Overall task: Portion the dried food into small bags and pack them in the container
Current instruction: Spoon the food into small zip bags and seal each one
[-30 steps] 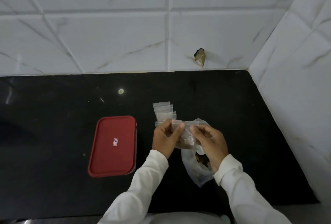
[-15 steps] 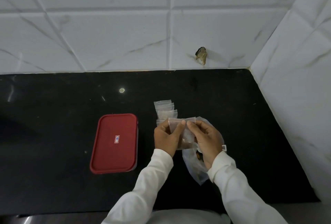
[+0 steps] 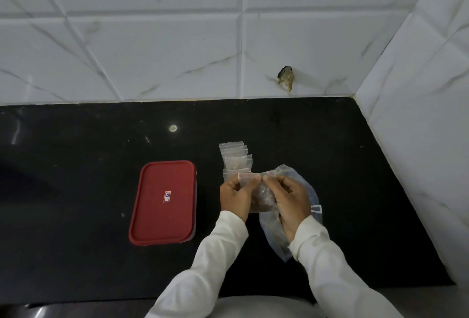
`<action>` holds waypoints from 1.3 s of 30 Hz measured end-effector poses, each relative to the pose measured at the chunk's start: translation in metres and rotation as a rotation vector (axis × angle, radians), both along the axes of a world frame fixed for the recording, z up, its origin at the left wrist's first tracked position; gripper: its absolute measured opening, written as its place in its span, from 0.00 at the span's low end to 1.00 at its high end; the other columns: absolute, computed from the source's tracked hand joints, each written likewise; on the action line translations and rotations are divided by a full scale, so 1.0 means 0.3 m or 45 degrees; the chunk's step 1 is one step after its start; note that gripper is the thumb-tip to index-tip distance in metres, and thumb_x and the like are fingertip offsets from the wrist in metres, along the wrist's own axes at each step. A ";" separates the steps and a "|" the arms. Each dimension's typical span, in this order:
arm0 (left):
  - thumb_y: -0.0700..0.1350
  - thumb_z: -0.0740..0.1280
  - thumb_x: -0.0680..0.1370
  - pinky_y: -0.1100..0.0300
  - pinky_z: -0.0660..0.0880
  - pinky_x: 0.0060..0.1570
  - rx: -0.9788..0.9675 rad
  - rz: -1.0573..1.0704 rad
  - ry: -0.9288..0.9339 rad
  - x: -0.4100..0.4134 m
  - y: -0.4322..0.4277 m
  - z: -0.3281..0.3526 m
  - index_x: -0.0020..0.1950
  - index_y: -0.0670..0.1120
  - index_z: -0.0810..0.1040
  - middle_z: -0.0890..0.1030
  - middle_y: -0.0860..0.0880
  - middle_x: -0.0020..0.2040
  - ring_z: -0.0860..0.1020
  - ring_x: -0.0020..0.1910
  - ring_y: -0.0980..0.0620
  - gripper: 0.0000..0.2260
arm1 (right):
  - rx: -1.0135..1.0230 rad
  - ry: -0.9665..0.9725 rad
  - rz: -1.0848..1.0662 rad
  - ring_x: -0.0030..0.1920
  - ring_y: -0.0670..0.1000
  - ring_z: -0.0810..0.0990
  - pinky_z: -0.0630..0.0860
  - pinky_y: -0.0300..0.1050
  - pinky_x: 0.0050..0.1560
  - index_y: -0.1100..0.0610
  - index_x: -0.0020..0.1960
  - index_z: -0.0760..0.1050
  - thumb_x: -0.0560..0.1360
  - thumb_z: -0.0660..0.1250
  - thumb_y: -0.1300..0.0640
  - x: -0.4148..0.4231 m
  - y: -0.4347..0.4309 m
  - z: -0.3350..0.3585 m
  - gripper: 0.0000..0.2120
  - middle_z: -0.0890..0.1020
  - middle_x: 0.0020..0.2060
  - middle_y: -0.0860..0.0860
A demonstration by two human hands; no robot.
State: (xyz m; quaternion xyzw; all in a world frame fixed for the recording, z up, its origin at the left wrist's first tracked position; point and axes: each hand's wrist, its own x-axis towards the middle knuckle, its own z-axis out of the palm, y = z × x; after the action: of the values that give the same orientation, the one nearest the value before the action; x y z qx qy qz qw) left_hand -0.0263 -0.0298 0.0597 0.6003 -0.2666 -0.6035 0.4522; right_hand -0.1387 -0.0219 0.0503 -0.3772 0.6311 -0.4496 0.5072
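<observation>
- One small bag (image 3: 262, 195) of brown food hangs between your hands, its top strip lying left to right.
- Your left hand (image 3: 237, 192) and right hand (image 3: 291, 195) both pinch that strip.
- The red-lidded container (image 3: 162, 202) sits closed on your left, nearer your left hand.

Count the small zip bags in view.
5. One held bag is pinched between left hand and right hand; four stacked bags overlap on the counter just beyond. Others may hide underneath.
</observation>
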 end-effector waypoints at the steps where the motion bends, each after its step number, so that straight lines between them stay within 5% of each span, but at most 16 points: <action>1: 0.41 0.71 0.77 0.51 0.80 0.47 0.014 -0.002 0.042 0.004 -0.002 0.000 0.44 0.45 0.84 0.85 0.47 0.44 0.83 0.49 0.48 0.03 | 0.029 0.113 0.061 0.51 0.58 0.82 0.76 0.53 0.56 0.53 0.51 0.80 0.73 0.71 0.50 -0.007 0.000 -0.004 0.09 0.83 0.47 0.51; 4: 0.41 0.70 0.78 0.52 0.80 0.45 0.025 -0.005 0.098 0.015 -0.001 0.007 0.45 0.45 0.83 0.85 0.47 0.45 0.83 0.48 0.48 0.04 | 0.178 0.502 0.192 0.51 0.40 0.77 0.71 0.37 0.57 0.43 0.53 0.74 0.69 0.72 0.40 -0.046 -0.001 -0.017 0.16 0.78 0.53 0.42; 6: 0.41 0.70 0.78 0.54 0.80 0.45 -0.001 -0.002 0.046 0.017 0.001 0.005 0.44 0.46 0.83 0.85 0.48 0.45 0.83 0.48 0.49 0.04 | 0.164 0.699 0.237 0.50 0.37 0.75 0.68 0.34 0.55 0.40 0.55 0.71 0.63 0.71 0.32 -0.055 0.005 -0.025 0.25 0.76 0.52 0.39; 8: 0.40 0.70 0.77 0.57 0.79 0.42 -0.032 0.021 -0.020 0.013 0.005 -0.001 0.41 0.46 0.83 0.85 0.48 0.43 0.83 0.47 0.48 0.06 | 0.126 0.441 0.071 0.50 0.42 0.79 0.75 0.40 0.54 0.44 0.55 0.75 0.64 0.72 0.35 -0.036 0.007 -0.026 0.23 0.80 0.52 0.46; 10: 0.40 0.71 0.77 0.56 0.80 0.42 -0.021 0.041 -0.058 0.010 0.009 -0.009 0.39 0.47 0.83 0.85 0.48 0.42 0.83 0.47 0.47 0.07 | 0.076 -0.001 -0.175 0.47 0.55 0.83 0.79 0.53 0.52 0.51 0.46 0.81 0.72 0.73 0.49 0.003 0.009 -0.023 0.07 0.85 0.47 0.57; 12: 0.41 0.71 0.77 0.57 0.80 0.40 0.018 0.046 -0.019 0.011 0.010 -0.014 0.41 0.46 0.84 0.85 0.48 0.43 0.84 0.47 0.48 0.05 | 0.053 -0.066 -0.229 0.46 0.60 0.83 0.79 0.57 0.52 0.53 0.43 0.82 0.73 0.72 0.54 0.016 0.009 -0.016 0.03 0.85 0.44 0.58; 18: 0.43 0.67 0.80 0.50 0.81 0.48 0.001 0.056 0.029 0.042 -0.005 -0.030 0.40 0.41 0.82 0.84 0.44 0.40 0.83 0.43 0.47 0.10 | 0.183 -0.127 -0.131 0.43 0.50 0.83 0.79 0.40 0.47 0.57 0.45 0.82 0.75 0.70 0.51 -0.025 -0.008 -0.009 0.09 0.84 0.42 0.54; 21: 0.42 0.67 0.80 0.48 0.81 0.49 -0.070 0.054 -0.035 0.048 -0.003 -0.046 0.35 0.46 0.83 0.84 0.46 0.38 0.82 0.43 0.46 0.13 | 0.100 -0.200 -0.242 0.40 0.52 0.80 0.76 0.44 0.42 0.55 0.40 0.80 0.75 0.71 0.57 -0.002 0.001 -0.006 0.05 0.83 0.37 0.58; 26: 0.42 0.67 0.80 0.52 0.80 0.47 -0.125 0.073 -0.236 0.036 0.010 -0.072 0.34 0.46 0.81 0.81 0.48 0.36 0.80 0.41 0.49 0.14 | 0.175 -0.141 -0.285 0.43 0.53 0.82 0.78 0.47 0.48 0.55 0.38 0.82 0.73 0.71 0.57 0.002 0.010 -0.030 0.06 0.84 0.41 0.57; 32: 0.41 0.71 0.77 0.67 0.78 0.36 -0.232 0.003 -0.147 0.053 0.009 -0.050 0.43 0.43 0.83 0.84 0.47 0.40 0.83 0.40 0.54 0.04 | -0.005 0.000 -0.227 0.36 0.47 0.79 0.76 0.39 0.39 0.53 0.40 0.80 0.75 0.70 0.59 0.023 0.010 -0.012 0.05 0.82 0.33 0.47; 39: 0.44 0.74 0.75 0.54 0.81 0.47 -0.306 -0.140 -0.422 0.068 0.002 -0.099 0.41 0.52 0.83 0.84 0.53 0.40 0.83 0.43 0.54 0.05 | 0.073 0.306 -0.095 0.45 0.41 0.79 0.71 0.34 0.44 0.48 0.43 0.80 0.76 0.69 0.49 0.016 0.011 -0.015 0.04 0.81 0.41 0.41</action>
State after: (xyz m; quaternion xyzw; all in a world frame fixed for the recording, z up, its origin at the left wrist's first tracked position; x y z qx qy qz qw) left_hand -0.0058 -0.0291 0.0300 0.6175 -0.4396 -0.4841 0.4370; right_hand -0.1339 -0.0185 0.0458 -0.3901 0.7135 -0.4013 0.4214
